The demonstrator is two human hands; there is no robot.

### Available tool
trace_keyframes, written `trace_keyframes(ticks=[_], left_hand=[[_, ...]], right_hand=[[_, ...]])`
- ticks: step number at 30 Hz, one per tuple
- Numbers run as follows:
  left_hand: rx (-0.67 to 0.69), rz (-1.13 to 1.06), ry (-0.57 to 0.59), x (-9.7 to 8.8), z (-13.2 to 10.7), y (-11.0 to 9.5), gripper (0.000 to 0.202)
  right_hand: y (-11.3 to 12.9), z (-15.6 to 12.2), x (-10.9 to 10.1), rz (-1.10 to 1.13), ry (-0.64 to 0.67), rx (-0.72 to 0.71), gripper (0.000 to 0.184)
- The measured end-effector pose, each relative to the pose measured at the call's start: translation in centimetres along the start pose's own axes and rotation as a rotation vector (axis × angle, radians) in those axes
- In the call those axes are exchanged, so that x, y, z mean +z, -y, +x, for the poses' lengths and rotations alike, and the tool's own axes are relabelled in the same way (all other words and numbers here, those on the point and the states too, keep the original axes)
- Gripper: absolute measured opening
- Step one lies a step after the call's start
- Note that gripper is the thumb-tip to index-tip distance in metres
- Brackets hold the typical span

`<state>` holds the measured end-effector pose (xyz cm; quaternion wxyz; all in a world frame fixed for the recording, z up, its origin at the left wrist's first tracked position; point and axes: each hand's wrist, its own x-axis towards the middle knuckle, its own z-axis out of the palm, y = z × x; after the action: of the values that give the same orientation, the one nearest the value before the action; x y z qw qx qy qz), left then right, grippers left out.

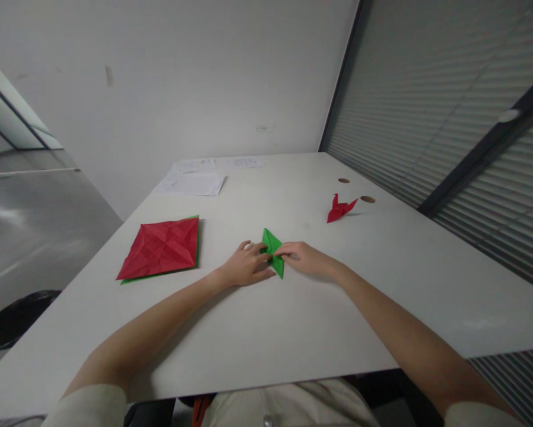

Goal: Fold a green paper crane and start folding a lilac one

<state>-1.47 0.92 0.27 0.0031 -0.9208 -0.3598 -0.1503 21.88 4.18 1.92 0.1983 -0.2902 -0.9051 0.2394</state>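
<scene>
A folded green paper (273, 249), a narrow kite-like shape, lies on the white table (293, 320) in front of me. My left hand (247, 265) rests on its left side with fingers pinched on the paper. From the right, my right hand (303, 258) pinches the paper's right edge with fingertips together. Both forearms lie stretched over the table.
A creased red paper square (162, 247) lies on a green sheet (197, 252) at the left. A red folded paper crane (340, 209) stands at the right near two brown round spots (367, 199). White printed sheets (194, 182) lie at the far edge. Blinds run along the right.
</scene>
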Motion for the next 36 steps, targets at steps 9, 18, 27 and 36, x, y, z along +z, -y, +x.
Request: trace_keyframes(ticks=[9,18,27,36], left_hand=[[-0.044,-0.032,-0.051,0.6,-0.2,1.3,0.032],[0.02,-0.066,-0.083,0.6,0.0,0.9,0.032],[0.087,-0.097,-0.08,0.9,0.1,0.9,0.025],[0.113,-0.041,-0.046,1.2,0.0,0.8,0.027]], right_hand=[[-2.9,-0.1,0.2,-0.174,0.037,-0.046,0.047],[-1.9,0.0,0.2,-0.148,0.022,-0.035,0.03],[-3.1,-0.2,0.3,-0.11,-0.014,-0.047,0.022],[-4.1,0.0,1.2,-0.127,-0.07,-0.071,0.018]])
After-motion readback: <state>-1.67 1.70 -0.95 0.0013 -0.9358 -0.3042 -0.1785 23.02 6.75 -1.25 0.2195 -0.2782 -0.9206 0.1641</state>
